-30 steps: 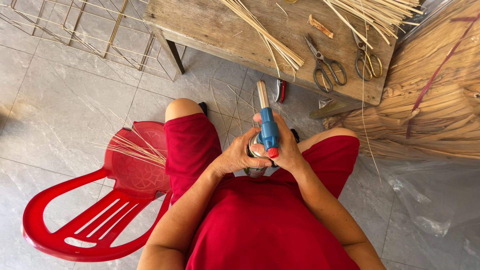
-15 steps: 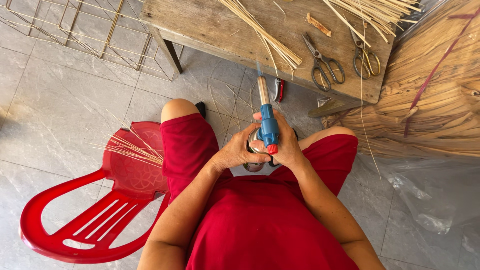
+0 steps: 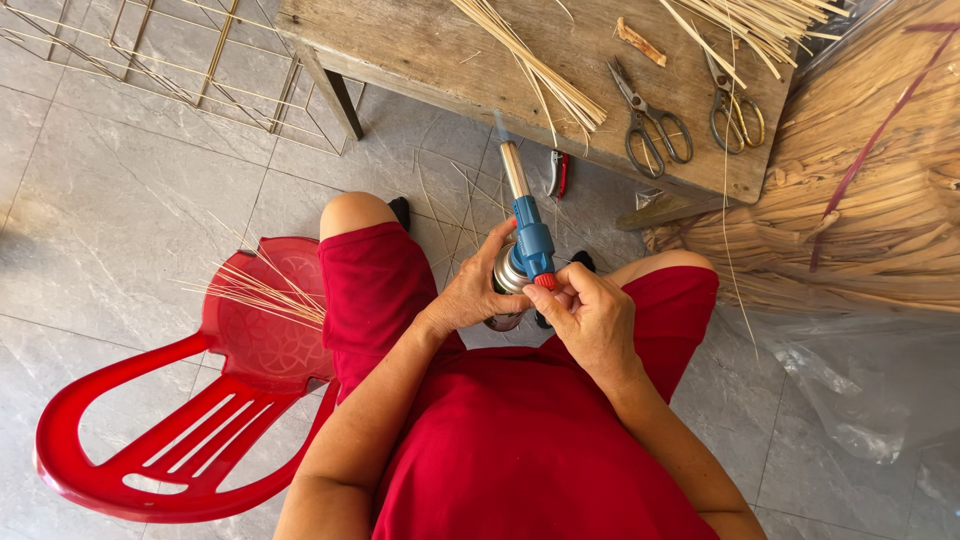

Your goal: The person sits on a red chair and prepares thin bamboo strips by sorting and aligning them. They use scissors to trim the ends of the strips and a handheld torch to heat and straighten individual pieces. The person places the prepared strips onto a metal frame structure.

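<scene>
A wooden table (image 3: pixel 420 45) fills the top of the view, with a heap of dry straw (image 3: pixel 880 200) to its right and a red plastic chair (image 3: pixel 200 400) to the left of the seated person in red clothes. A few thin sticks (image 3: pixel 250 290) lie across the chair seat, and a longer bundle of sticks (image 3: pixel 540 70) rests on the table beside two pairs of scissors (image 3: pixel 655 125). Over the lap, between the knees, both hands hold a small gas torch (image 3: pixel 528 240) with a blue head, a pale nozzle pointing toward the table and a metal canister below. The left hand (image 3: pixel 475 290) is wrapped around the canister, gripping it firmly. The right hand (image 3: pixel 590 315) has its fingertips pinched together at the small red knob on the blue head. This looks like the stage of setting or lighting the torch; turning that knob would call for a steady canister and the nozzle kept away from the straw. No flame shows clearly.
</scene>
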Demonstrator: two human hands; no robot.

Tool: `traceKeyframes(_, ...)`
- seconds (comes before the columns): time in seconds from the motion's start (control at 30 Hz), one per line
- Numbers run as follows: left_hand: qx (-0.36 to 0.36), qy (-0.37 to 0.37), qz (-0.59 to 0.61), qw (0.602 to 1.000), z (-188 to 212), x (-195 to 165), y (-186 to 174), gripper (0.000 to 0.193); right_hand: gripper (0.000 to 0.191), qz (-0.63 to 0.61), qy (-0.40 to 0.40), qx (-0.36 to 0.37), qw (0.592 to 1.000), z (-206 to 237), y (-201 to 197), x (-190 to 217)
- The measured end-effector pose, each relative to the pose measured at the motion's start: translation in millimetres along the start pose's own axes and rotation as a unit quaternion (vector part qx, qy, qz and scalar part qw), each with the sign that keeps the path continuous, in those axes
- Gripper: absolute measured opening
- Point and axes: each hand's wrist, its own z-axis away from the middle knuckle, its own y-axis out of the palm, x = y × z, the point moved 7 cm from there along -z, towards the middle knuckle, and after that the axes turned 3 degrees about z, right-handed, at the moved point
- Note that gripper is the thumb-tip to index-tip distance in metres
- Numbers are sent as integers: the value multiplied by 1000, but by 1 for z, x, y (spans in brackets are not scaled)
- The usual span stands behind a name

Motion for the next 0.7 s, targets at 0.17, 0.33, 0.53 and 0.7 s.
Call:
traceKeyframes(0.17, 10, -23, 25, 999, 0, -1, 1, 118, 40, 59, 1, -1, 998, 2, 3, -1)
traceKeyframes(0.33, 14, -33, 19, 999, -2, -5, 2, 119, 39, 72, -3, 3, 997, 6, 10, -7)
traceKeyframes(0.53, 15, -23, 6, 1000, -4, -9, 2, 119, 37, 31, 13, 1, 999, 8, 10, -11)
traceKeyframes(0.7, 17, -21, -6, 1000, -4, -8, 3, 119, 37, 8, 29, 6, 1000, 9, 11, -15)
